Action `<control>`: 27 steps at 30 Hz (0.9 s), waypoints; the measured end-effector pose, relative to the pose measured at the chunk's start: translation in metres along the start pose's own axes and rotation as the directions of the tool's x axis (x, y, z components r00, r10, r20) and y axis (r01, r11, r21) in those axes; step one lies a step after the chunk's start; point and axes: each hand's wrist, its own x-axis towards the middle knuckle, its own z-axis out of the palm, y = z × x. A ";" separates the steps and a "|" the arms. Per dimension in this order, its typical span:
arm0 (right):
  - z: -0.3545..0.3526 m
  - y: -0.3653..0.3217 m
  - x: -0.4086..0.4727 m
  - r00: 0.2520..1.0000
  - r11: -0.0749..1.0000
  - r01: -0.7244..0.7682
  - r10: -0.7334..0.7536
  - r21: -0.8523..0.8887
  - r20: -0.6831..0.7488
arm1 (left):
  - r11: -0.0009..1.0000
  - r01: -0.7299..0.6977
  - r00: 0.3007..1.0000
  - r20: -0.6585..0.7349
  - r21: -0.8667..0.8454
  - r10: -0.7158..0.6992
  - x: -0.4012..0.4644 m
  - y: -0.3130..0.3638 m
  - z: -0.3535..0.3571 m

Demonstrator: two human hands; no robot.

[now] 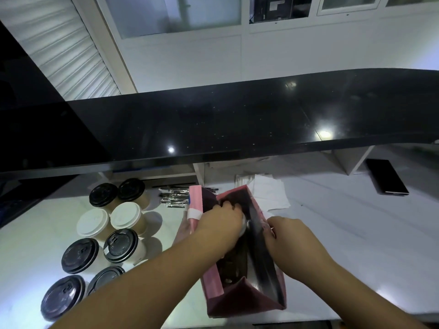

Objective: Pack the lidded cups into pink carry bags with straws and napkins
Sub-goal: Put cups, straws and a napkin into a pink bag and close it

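Note:
An open pink carry bag (240, 302) stands on the white counter in front of me. My left hand (221, 222) reaches down into its mouth and grips a white-lidded cup (242, 227), mostly hidden under the fingers. My right hand (285, 233) pinches the bag's right rim. Several lidded cups stand at the left: black lids (121, 242) and white lids (126, 214). Wrapped straws (174, 197) lie behind the bag. White napkins (270, 193) lie at its far right.
A black raised countertop (237, 119) runs across above the work surface. A dark phone (386, 176) lies at the far right. A second folded pink bag (196, 205) stands against the open bag's left side.

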 end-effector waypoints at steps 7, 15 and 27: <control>0.002 -0.001 0.001 1.000 1.000 0.007 -0.007 0.014 -0.007 | 0.999 0.022 1.000 -0.009 -0.048 -0.022 0.005 -0.002 0.004; 0.004 0.003 0.004 1.000 1.000 0.014 -0.013 0.008 -0.022 | 0.997 0.025 0.995 0.102 -0.073 -0.017 0.013 -0.007 0.013; 0.008 -0.004 0.003 0.999 0.999 0.003 -0.001 0.036 -0.039 | 0.958 0.205 0.940 0.314 -0.203 -0.135 0.025 0.008 0.000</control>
